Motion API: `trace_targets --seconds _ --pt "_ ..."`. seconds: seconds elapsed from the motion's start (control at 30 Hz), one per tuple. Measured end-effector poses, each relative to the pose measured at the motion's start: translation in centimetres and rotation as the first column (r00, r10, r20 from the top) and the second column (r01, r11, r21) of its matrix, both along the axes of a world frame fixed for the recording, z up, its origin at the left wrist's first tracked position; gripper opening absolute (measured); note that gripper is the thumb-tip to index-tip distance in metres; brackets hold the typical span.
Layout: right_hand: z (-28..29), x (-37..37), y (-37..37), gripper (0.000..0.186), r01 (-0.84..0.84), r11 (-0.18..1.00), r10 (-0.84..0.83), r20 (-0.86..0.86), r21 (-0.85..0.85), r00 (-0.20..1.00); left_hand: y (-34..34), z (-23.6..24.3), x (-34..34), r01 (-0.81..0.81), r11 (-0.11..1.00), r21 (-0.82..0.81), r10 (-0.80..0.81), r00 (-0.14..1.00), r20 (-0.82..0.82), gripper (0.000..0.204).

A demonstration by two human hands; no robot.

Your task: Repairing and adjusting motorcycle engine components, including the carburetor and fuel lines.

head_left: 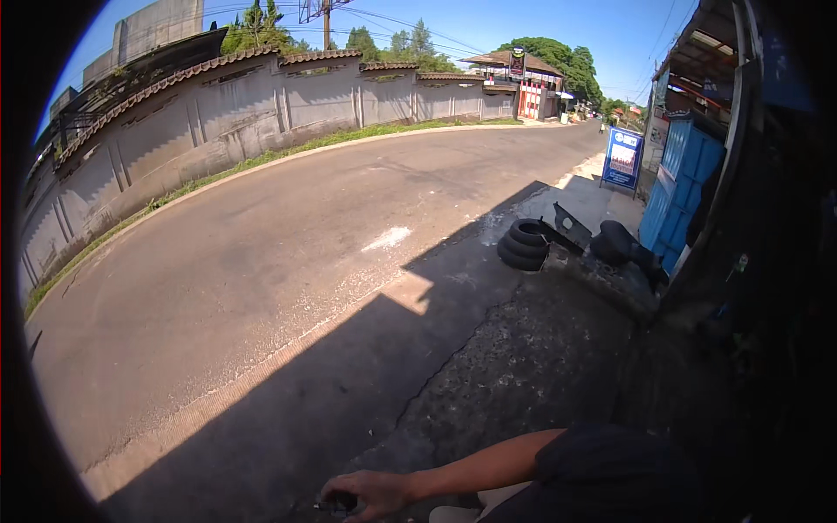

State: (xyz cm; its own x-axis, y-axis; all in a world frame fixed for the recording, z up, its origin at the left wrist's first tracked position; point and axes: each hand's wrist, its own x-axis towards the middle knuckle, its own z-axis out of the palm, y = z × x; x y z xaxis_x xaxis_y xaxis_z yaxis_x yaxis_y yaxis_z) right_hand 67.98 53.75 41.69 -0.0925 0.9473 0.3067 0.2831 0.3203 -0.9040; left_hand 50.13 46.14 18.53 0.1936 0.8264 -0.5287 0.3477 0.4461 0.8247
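At the lower edge, my right hand [377, 493] reaches leftward on a bare forearm with a dark sleeve. Its fingers curl round a small black object [342, 502] with a shiny bit at its left side. Most of that object is covered by the hand or cut off by the picture's edge, so its kind cannot be made out. Beneath the forearm, part of a light beige surface [455, 514] shows. My left hand is out of view.
Beyond the shaded, cracked pavement [418, 349], black tires [523, 245] lie stacked beside dark parts [571, 228]. Past them are a blue metal door [684, 187] and a blue signboard [622, 159]. A sunlit road [261, 253] runs along a grey wall [235, 113] with a tiled top.
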Motion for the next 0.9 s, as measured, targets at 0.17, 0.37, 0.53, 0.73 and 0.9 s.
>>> trace_targets --seconds 0.17,0.37,0.53,0.73,0.9 --pt "0.4 0.3 16.4 0.051 -0.032 0.998 0.033 0.022 -0.057 0.999 18.9 2.4 -0.2 -0.229 0.961 -0.156 0.266 0.919 0.291 0.04" --pt "0.4 -2.7 41.6 0.055 -0.023 0.961 0.023 -0.005 -0.275 1.0 45.3 3.6 -6.3 -0.206 0.978 0.013 0.205 0.976 0.077 0.029" --pt "4.8 -10.3 62.5 0.061 -0.179 0.95 0.161 -0.088 -0.255 0.983 64.3 14.9 -13.9 -0.629 0.732 0.262 0.523 0.765 0.375 0.017" --pt "4.9 -27.2 90.1 0.062 -0.538 0.807 0.446 -0.345 -0.244 0.826 87.4 26.2 -29.1 -0.582 0.43 0.69 0.496 0.791 0.358 0.026" --pt "7.5 -46.9 106.7 0.062 -0.772 0.562 0.699 -0.329 -0.297 0.635 100.4 31.5 -42.5 -0.584 0.302 0.754 0.674 0.69 0.264 0.042"
